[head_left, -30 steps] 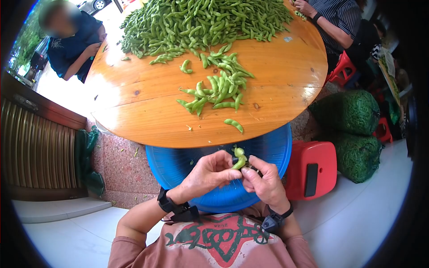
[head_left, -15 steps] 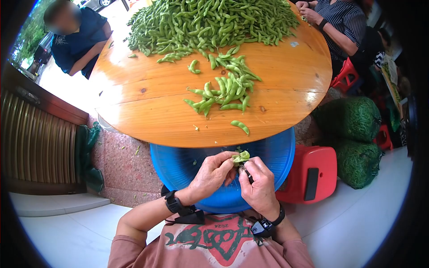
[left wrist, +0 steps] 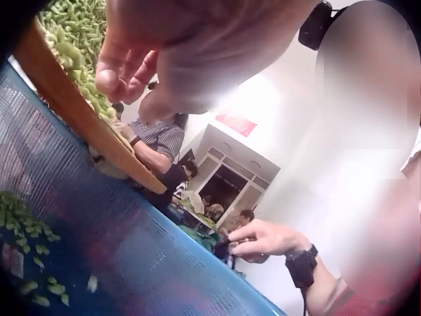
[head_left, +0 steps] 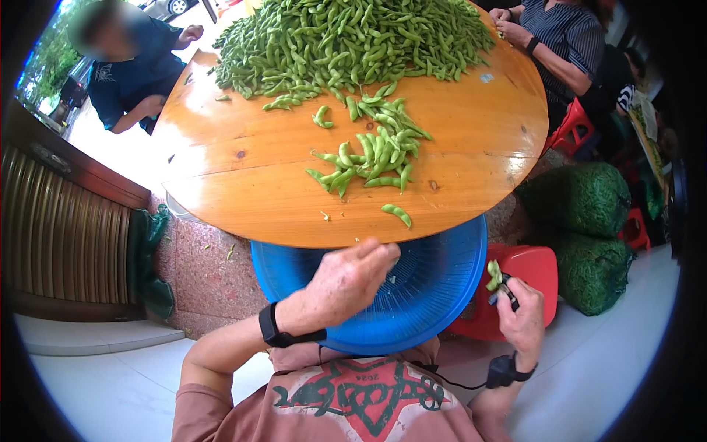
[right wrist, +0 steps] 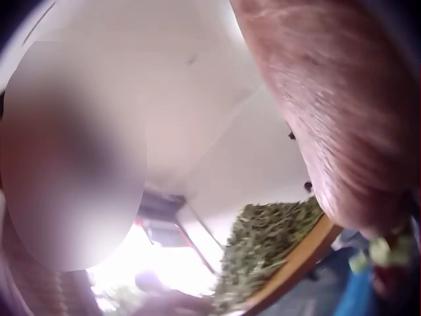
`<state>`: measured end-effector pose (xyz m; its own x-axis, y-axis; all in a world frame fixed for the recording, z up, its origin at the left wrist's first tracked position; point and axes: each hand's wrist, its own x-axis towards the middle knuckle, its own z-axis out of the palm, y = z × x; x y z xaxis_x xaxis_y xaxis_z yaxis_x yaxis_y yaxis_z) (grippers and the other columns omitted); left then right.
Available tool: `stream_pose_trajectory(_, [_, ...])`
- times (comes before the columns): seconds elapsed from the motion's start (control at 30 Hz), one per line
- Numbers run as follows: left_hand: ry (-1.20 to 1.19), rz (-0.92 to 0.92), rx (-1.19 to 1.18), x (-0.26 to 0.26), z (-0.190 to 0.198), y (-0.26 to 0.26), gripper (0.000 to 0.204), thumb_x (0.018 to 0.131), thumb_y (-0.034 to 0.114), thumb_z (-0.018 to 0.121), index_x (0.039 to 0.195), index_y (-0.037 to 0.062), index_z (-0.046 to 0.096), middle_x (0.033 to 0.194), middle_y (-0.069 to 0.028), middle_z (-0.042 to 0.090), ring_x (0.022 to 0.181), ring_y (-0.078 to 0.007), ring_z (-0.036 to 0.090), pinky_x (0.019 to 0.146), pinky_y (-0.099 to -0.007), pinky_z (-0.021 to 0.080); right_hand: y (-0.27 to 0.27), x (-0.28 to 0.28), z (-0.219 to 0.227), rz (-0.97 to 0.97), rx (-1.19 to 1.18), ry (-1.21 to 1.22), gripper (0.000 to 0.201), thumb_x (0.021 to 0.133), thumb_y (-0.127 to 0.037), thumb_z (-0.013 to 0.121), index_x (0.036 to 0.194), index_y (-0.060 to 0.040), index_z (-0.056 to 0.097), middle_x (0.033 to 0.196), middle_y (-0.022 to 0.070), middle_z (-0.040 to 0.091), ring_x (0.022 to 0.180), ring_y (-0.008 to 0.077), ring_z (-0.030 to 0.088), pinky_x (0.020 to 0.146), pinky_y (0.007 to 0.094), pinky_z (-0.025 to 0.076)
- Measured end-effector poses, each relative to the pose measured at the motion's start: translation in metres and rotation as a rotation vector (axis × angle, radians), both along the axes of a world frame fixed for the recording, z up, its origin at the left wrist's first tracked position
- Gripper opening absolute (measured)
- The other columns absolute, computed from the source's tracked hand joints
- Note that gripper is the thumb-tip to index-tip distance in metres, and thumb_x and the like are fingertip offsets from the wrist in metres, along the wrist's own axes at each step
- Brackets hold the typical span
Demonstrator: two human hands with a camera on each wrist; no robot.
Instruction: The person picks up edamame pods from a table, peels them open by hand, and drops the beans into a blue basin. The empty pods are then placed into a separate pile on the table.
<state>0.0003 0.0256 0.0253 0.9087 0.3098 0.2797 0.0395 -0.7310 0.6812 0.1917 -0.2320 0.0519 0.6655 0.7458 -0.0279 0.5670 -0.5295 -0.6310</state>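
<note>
My left hand point(head_left: 353, 283) hovers over the blue basin point(head_left: 442, 295), close to the table's near edge. Its fingers are loosely bent, and the left wrist view shows nothing between them. Off to the right, above the red stool point(head_left: 541, 269), my right hand point(head_left: 523, 320) grips a small dark tool point(head_left: 508, 291) whose kind I cannot tell. A split green soybean pod point(head_left: 493, 274) sticks out at the tool's far end. Loose green beans point(left wrist: 26, 227) lie in the basin in the left wrist view.
A large heap of soybean pods point(head_left: 346, 44) covers the far part of the wooden table point(head_left: 243, 199), with a smaller cluster point(head_left: 375, 158) and a single pod point(head_left: 398, 214) nearer. Stuffed green net sacks point(head_left: 582, 195) stand at right. Two people sit across the table.
My hands have parted: the right has swung out over the stool with the tool and opened pod, while the left stays above the basin without the pod.
</note>
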Motion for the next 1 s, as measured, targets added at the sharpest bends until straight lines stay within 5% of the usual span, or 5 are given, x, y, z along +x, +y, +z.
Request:
stream_pose_trajectory(0.2, [0.029, 0.067, 0.305, 0.043, 0.005, 0.034, 0.025, 0.090, 0.005, 0.065, 0.115, 0.0058, 0.061, 0.106, -0.0153, 0.058, 0.080, -0.0365, 0.066, 0.070, -0.0441, 0.056, -0.008, 0.004, 0.007, -0.174, 0.035, -0.144, 0.019, 0.087, 0.000, 0.059, 0.105, 0.0055, 0.065, 0.073, 0.0196, 0.066, 0.066, 0.0325, 0.068, 0.060, 0.0398, 0.050])
stream_pose_trajectory(0.3, [0.071, 0.067, 0.347, 0.052, 0.007, 0.033, 0.021, 0.090, 0.006, 0.066, 0.111, 0.0055, 0.062, 0.098, -0.0145, 0.061, 0.077, -0.0392, 0.063, 0.070, -0.0436, 0.055, 0.031, -0.018, -0.007, -0.200, 0.298, 0.292, 0.008, 0.094, -0.007, 0.057, 0.091, -0.0006, 0.061, 0.065, 0.0039, 0.061, 0.056, 0.0095, 0.058, 0.051, 0.0286, 0.045])
stream_pose_trajectory(0.5, [0.120, -0.046, -1.056, 0.013, 0.016, 0.005, 0.014, 0.102, 0.015, 0.063, 0.101, 0.0020, 0.064, 0.077, 0.0031, 0.059, 0.064, -0.0005, 0.050, 0.052, -0.0174, 0.040, 0.092, -0.057, -0.017, -0.014, 0.566, 1.071, 0.012, 0.101, -0.010, 0.056, 0.099, -0.0001, 0.061, 0.065, -0.0026, 0.052, 0.054, 0.0031, 0.044, 0.047, 0.0215, 0.034])
stream_pose_trajectory(0.83, [-0.106, 0.176, -0.390, -0.005, -0.009, -0.020, 0.008, 0.097, 0.007, 0.068, 0.100, -0.0005, 0.066, 0.080, -0.0015, 0.065, 0.068, -0.0078, 0.059, 0.058, -0.0226, 0.048, 0.101, -0.071, -0.018, 0.020, 0.501, 1.184, 0.011, 0.102, -0.009, 0.054, 0.098, 0.0002, 0.059, 0.064, -0.0030, 0.048, 0.055, 0.0033, 0.042, 0.048, 0.0215, 0.034])
stream_pose_trajectory(1.0, [-0.029, 0.077, -0.908, -0.009, -0.015, -0.016, 0.009, 0.099, 0.012, 0.066, 0.100, 0.0032, 0.065, 0.077, -0.0033, 0.063, 0.063, -0.0100, 0.057, 0.054, -0.0238, 0.043, 0.098, -0.071, -0.024, 0.041, 0.521, 1.089, 0.011, 0.102, -0.008, 0.053, 0.099, 0.0007, 0.059, 0.065, -0.0034, 0.047, 0.055, 0.0031, 0.041, 0.047, 0.0210, 0.033])
